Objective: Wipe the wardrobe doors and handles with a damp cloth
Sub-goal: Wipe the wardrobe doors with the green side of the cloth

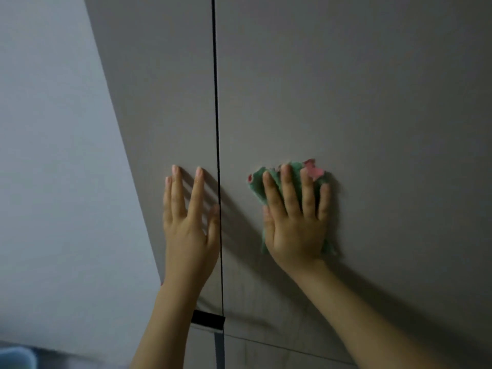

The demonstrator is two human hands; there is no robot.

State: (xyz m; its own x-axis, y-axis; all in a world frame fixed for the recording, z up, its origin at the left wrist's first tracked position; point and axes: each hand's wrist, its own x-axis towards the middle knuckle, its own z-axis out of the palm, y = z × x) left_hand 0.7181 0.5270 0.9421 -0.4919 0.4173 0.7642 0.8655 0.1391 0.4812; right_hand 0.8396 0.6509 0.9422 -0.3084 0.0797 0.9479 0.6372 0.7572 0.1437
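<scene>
Cloth [269, 182], green with pink patches, mostly hidden under right hand [295, 225]; edges show above fingertips and beside palm. Right hand flat, fingers straight and spread, pressing cloth against right wardrobe door [372, 102]. Left hand [189, 230] flat, fingers straight, resting on left wardrobe door [159, 102], thumb at dark gap between doors. Black handle [207, 319] below left wrist, partly covered by forearm. Blurred blue object [16, 358] cut off bottom left.

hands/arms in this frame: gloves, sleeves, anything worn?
Both are bare. The left hand and right hand have no gloves, and no rings or watch show on the sides facing the camera. Both forearms are uncovered down to the frame's bottom edge, with no sleeve in view. Fingernails look short and unpainted, though the picture is slightly blurred.
</scene>
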